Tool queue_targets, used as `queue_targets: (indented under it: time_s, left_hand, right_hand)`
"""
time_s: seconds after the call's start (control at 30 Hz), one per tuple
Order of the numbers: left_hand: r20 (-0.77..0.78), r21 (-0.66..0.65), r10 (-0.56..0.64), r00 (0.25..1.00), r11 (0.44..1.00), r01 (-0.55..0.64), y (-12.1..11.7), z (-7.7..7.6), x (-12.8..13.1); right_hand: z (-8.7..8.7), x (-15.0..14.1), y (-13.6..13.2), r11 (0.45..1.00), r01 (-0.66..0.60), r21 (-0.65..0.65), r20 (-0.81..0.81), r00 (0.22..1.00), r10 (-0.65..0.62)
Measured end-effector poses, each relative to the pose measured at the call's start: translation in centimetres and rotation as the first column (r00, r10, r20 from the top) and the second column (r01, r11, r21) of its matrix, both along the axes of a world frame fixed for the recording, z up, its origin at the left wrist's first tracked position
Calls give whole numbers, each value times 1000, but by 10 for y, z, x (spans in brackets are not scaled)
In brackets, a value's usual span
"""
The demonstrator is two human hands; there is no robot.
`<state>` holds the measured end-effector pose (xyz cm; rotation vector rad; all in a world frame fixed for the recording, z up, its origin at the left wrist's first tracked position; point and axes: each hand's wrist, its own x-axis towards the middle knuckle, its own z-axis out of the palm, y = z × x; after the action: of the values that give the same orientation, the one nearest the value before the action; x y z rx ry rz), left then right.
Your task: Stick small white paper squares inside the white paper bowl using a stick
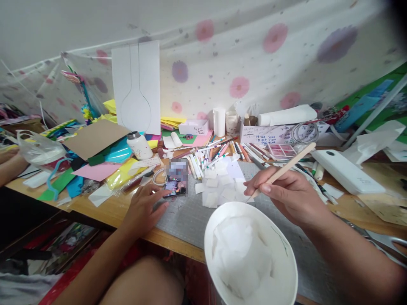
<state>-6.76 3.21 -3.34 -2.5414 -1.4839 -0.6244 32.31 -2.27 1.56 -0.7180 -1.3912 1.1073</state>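
Observation:
My right hand [282,195] pinches a flat, pale wooden stick [291,163] between thumb and fingers. The stick slants down to the left, its lower end just above the far rim of a white bowl [286,262]. Inside the bowl lies a white, soft-looking mass [243,254], whose material I cannot make out. My left hand [144,209] rests at the mat's left side, fingers apart, with a fingertip at the lower edge of a lit phone [176,186]. Small white paper pieces [211,182] lie on the grey cutting mat [181,220] between my hands.
Markers [210,152] spread behind the mat. A white bottle [140,146] and coloured sheets [95,173] stand left. A board with a drawn outline [136,89] leans on the wall. On the right are a white power bank [348,171] and scissors [375,239]. Another person's arm [9,167] shows far left.

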Motion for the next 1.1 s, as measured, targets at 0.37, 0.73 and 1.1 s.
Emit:
queue_targets:
  time_s: [0.37, 0.73, 1.1]
  left_hand:
    - [-27, 19, 186, 982, 983, -185, 57, 24, 9]
    - [-114, -97, 332, 937, 934, -343, 100, 37, 27]
    - [-114, -59, 317, 941, 944, -325, 90, 50, 30]
  right_hand:
    - [-3, -2, 2, 1000, 0, -3, -18, 1000, 0]
    - [-4, -1, 3, 1000, 6, -8, -27, 1000, -6]
    - [-1, -2, 2, 1000, 1, -15, -56, 998, -2]
